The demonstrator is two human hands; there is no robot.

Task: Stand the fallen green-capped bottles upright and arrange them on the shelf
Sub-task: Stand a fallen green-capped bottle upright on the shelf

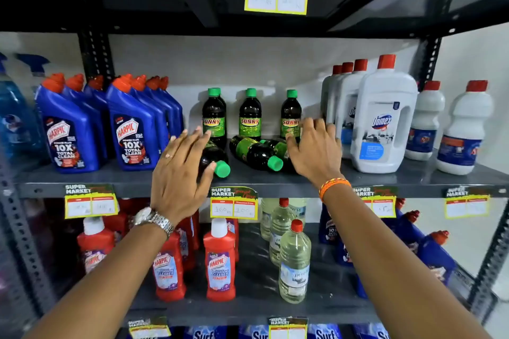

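Three dark green-capped Sunny bottles stand upright at the back of the middle shelf (275, 181): left (213, 115), middle (250, 115), right (290, 113). In front of them lie fallen ones: one on the left (217, 164) with its cap toward me, another in the middle (256, 153), and a third partly hidden behind my right hand. My left hand (179, 170), fingers spread, hovers over the left fallen bottle, thumb by its cap. My right hand (314, 151), also spread, covers the third fallen bottle; a grip is not visible.
Blue Harpic bottles (129, 129) crowd the shelf's left side, white Domex jugs (382, 118) the right. Yellow price tags (234, 205) hang from the shelf edge. Red Harpic cleaners (220, 261) and clear bottles (294, 261) fill the shelf below.
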